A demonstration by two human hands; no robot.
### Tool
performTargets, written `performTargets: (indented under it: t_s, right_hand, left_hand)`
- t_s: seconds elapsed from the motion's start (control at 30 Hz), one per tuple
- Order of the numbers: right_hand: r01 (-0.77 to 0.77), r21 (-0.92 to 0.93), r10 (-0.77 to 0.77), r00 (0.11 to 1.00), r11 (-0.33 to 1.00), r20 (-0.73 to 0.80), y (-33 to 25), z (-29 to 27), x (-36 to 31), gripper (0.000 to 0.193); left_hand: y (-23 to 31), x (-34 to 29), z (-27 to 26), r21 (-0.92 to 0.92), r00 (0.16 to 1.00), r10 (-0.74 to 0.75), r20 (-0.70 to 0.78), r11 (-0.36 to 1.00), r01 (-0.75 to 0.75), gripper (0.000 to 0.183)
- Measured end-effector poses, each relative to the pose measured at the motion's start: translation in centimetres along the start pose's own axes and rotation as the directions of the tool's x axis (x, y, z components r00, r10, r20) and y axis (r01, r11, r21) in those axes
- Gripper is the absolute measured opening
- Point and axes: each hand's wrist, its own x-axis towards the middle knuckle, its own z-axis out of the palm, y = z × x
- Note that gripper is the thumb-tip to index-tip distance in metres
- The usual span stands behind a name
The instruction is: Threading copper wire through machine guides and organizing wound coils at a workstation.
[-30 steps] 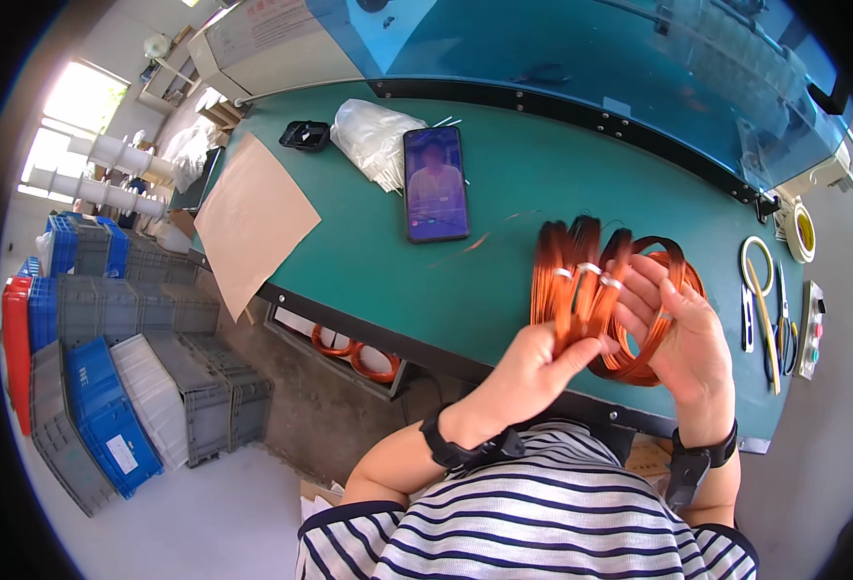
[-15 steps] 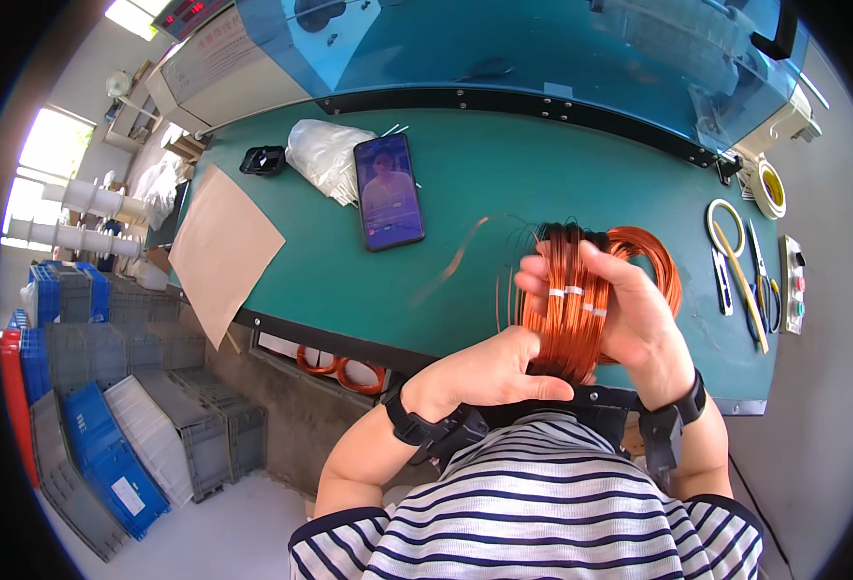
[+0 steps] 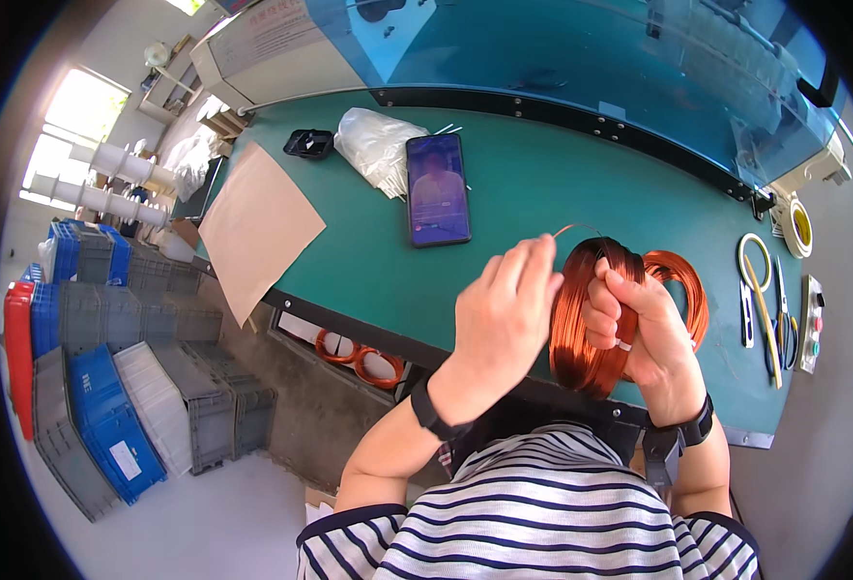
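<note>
A thick coil of copper wire [image 3: 581, 324] stands on edge at the bench's near edge. My right hand [image 3: 650, 324] is closed around its right side, fingers curled in through the loop. White ties band the coil by those fingers. My left hand [image 3: 502, 314] is raised just left of the coil, fingers together at the tips. From those fingertips a loose wire end [image 3: 573, 227] arcs over toward the coil's top. Behind my right hand, a second copper coil [image 3: 692, 290] lies on the green bench.
On the bench [image 3: 368, 271] lie a phone [image 3: 438, 188], a plastic bag [image 3: 373, 145], a black tray [image 3: 308, 143] and brown paper [image 3: 257, 232]. Scissors [image 3: 785, 333], a cutter [image 3: 746, 314] and tape rolls [image 3: 795, 227] are at right. A blue-covered machine [image 3: 542, 68] spans the back.
My left hand has risen from the coil's lower side to its upper left and now pinches a wire end. My right fingers have curled tighter. The view has shifted.
</note>
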Motion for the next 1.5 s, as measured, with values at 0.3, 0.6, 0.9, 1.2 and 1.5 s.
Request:
performTargets:
  t_s: [0.3,0.6,0.9,1.2,1.5]
  right_hand:
    - [0.031,-0.042,-0.03,1.0,0.999,0.009,0.8,0.7,-0.1,0.012]
    - [-0.163,-0.018,0.154,0.882,0.987,0.445,-0.8,1.3,-2.1,0.017]
    - [0.276,-0.527,-0.421,0.89,0.804,-0.175,1.3,-8.5,-1.9,0.056]
    - [0.228,-0.596,-0.449,0.857,0.77,-0.252,2.4,-6.9,-0.4,0.038]
    - [0.265,-0.544,-0.493,0.806,0.796,-0.328,3.5,-5.7,1.3,0.036]
  left_hand:
    - [0.0,-3.7,3.7,-0.64,0.634,-0.255,0.73,0.071,0.765,0.019]
    - [-0.8,-2.8,5.9,-0.811,0.746,-0.318,0.585,-0.207,0.548,0.032]
    - [-0.6,-1.4,8.1,-0.529,0.519,-0.185,0.835,-0.004,0.849,0.028]
    - [-0.1,-1.8,9.4,-0.609,0.738,-0.269,0.619,0.43,0.667,0.036]
    - [0.6,-1.4,8.8,-0.633,0.721,-0.333,0.608,0.345,0.693,0.04]
